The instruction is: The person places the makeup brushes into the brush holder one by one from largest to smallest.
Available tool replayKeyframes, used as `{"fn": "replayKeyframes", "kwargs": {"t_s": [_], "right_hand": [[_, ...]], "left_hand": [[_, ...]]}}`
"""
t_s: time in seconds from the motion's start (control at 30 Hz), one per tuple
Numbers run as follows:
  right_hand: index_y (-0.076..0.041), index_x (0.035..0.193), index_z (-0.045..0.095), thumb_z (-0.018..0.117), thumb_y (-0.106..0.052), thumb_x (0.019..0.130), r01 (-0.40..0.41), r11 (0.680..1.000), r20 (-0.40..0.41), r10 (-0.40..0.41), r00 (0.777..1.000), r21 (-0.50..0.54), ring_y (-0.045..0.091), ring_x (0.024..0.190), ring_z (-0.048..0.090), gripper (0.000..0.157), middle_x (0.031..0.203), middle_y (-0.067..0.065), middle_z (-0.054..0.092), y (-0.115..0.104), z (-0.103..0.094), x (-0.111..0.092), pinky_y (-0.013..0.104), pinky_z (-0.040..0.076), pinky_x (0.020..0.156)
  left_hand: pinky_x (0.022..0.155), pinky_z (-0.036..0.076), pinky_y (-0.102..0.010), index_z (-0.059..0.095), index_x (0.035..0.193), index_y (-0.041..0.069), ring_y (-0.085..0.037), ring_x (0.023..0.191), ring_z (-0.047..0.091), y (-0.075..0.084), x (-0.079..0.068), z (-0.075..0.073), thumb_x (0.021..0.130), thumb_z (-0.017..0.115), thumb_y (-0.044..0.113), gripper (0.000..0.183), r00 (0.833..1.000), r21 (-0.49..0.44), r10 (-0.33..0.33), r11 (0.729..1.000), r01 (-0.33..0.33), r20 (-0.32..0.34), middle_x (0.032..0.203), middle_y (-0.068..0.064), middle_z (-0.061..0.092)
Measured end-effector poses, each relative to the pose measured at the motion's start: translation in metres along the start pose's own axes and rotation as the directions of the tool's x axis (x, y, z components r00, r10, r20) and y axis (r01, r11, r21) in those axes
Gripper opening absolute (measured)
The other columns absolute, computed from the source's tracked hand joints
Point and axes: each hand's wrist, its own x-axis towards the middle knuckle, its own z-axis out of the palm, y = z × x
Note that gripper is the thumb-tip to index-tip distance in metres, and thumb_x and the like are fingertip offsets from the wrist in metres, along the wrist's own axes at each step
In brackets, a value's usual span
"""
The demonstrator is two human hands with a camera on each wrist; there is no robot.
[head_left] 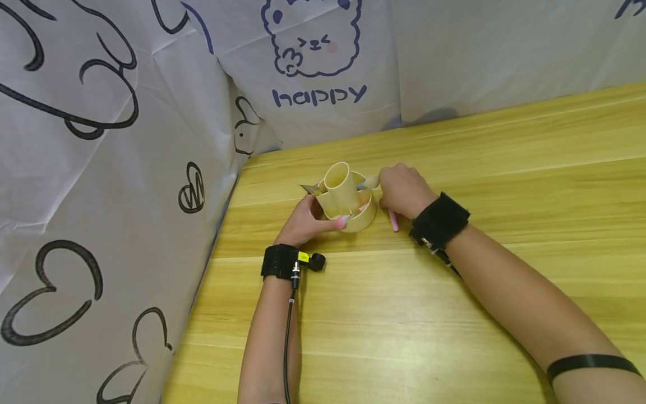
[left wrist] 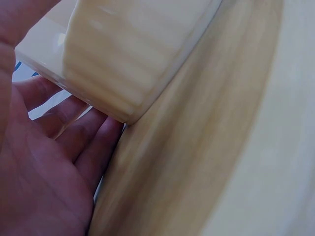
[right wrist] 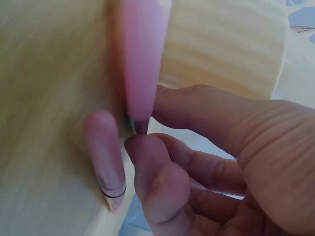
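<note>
A cream round organizer [head_left: 359,220] with a tall cylindrical cup in it stands on the table. My left hand [head_left: 304,220] grips its left side, the thumb in front and the fingers along the wall [left wrist: 113,54]. Just right of it, my right hand [head_left: 405,189] pinches a pink-handled brush [right wrist: 142,59] near its metal collar, between thumb and fingertips; the bristles are hidden. Below those fingers a second pink, pen-like stick [right wrist: 105,152] lies on the table. A pale, soft-tipped brush [head_left: 372,182] shows between the organizer and my right hand.
A pointed, brownish piece [head_left: 309,189] juts from the organizer's left side. Small pink items [head_left: 362,207] sit inside it. The wooden table [head_left: 383,314] meets a white drawn-on cloth [head_left: 323,123] at the back and left.
</note>
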Motion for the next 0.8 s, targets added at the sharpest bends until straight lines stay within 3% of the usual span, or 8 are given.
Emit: {"fn": "replayKeyframes", "kwargs": {"t_s": [0.2,0.4,0.67,0.8], "right_hand": [[-0.009,0.045,0.063,0.059,-0.007,0.084,-0.026,1.0,0.064,0.026,0.998,0.012,0.017,0.038,0.056,0.038,0.038,0.0,0.053,-0.001,-0.001,-0.001,0.03,0.052,0.054],[-0.006,0.051,0.066,0.063,-0.011,0.085,-0.074,0.996,0.124,0.067,0.99,0.054,0.016,0.033,0.055,0.035,0.04,0.003,0.056,-0.003,-0.002,-0.001,0.027,0.05,0.043],[-0.007,0.055,0.065,0.065,-0.015,0.078,-0.096,0.995,0.114,0.091,0.989,0.036,0.018,0.04,0.058,0.025,0.045,0.005,0.059,-0.001,-0.009,0.001,0.034,0.051,0.068],[-0.005,0.057,0.066,0.067,-0.019,0.081,-0.103,0.994,0.121,0.097,0.988,0.045,0.02,0.046,0.06,0.028,0.045,0.006,0.058,0.001,-0.014,0.002,0.037,0.05,0.077]], "left_hand": [[0.109,0.033,-0.037,0.048,0.137,0.016,-0.018,0.125,0.049,0.0,0.0,0.0,0.079,0.079,0.021,0.066,1.0,0.0,0.01,1.0,-0.01,0.003,0.13,-0.003,0.057],[0.109,0.034,-0.036,0.048,0.137,0.016,-0.018,0.124,0.05,0.0,0.0,0.0,0.079,0.079,0.021,0.065,1.0,0.009,0.009,1.0,-0.01,0.005,0.129,-0.003,0.057],[0.109,0.034,-0.036,0.048,0.137,0.018,-0.017,0.124,0.05,0.0,0.0,0.0,0.079,0.079,0.021,0.066,1.0,0.003,-0.001,1.0,0.001,0.003,0.13,-0.002,0.057],[0.108,0.035,-0.037,0.049,0.136,0.018,-0.018,0.123,0.051,0.0,0.0,0.0,0.079,0.079,0.022,0.064,1.0,0.003,0.003,1.0,-0.003,-0.004,0.128,-0.003,0.058]]}}
